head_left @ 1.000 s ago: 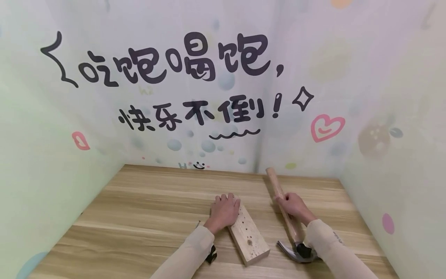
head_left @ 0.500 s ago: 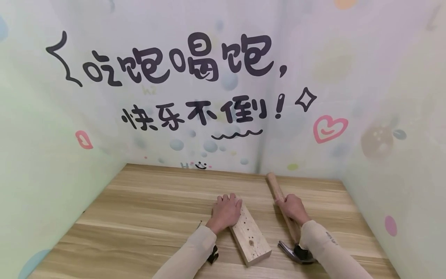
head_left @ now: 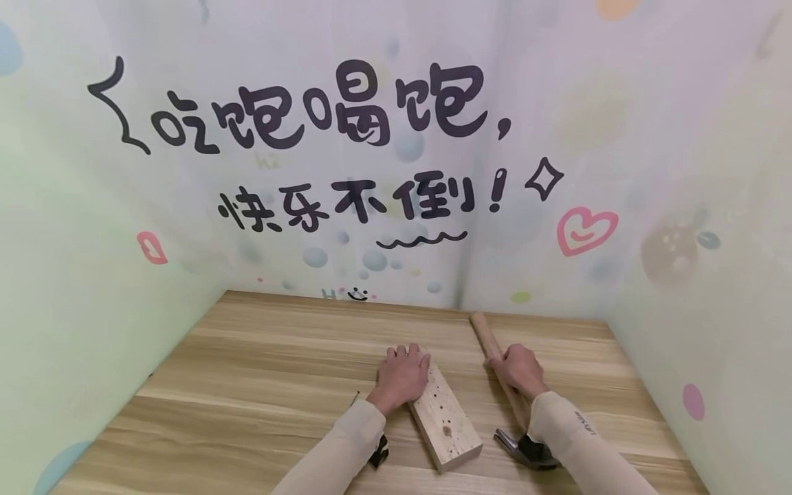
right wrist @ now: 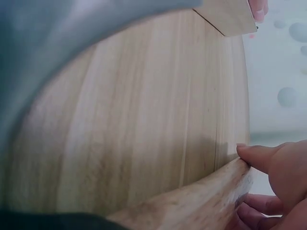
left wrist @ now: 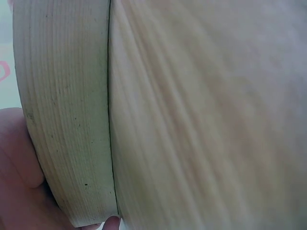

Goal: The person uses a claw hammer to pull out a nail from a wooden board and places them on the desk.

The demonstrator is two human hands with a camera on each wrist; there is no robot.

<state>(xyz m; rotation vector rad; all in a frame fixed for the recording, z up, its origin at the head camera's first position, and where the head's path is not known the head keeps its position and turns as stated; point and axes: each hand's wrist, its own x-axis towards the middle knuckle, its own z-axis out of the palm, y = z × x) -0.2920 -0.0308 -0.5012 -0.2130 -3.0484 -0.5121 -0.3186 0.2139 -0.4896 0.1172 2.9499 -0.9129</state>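
A pale wooden block (head_left: 447,423) with several small dark holes lies flat on the table. My left hand (head_left: 402,375) grips its far end, fingertips bent over the edge. In the left wrist view, part of that hand (left wrist: 17,165) wraps the block's end beside its smooth side. To the right, a claw hammer (head_left: 487,333) lies with its handle pointing away and its metal head nearest me. My right hand (head_left: 521,368) holds the handle around its middle. Up close in the right wrist view, the thumb (right wrist: 259,155) presses along the wooden handle (right wrist: 192,203). My sleeve covers part of the hammer's head.
Beside my left sleeve sits a black object (head_left: 380,452), mostly hidden by the forearm. A thin dark piece (head_left: 355,397) sticks out past the sleeve's other side. The wood-grain table (head_left: 260,371) meets printed walls at its back and sides.
My right hand and the hammer have shifted slightly; the handle's end sits a little farther from the back wall. My left hand stays on the block. The whole view has drifted slightly.
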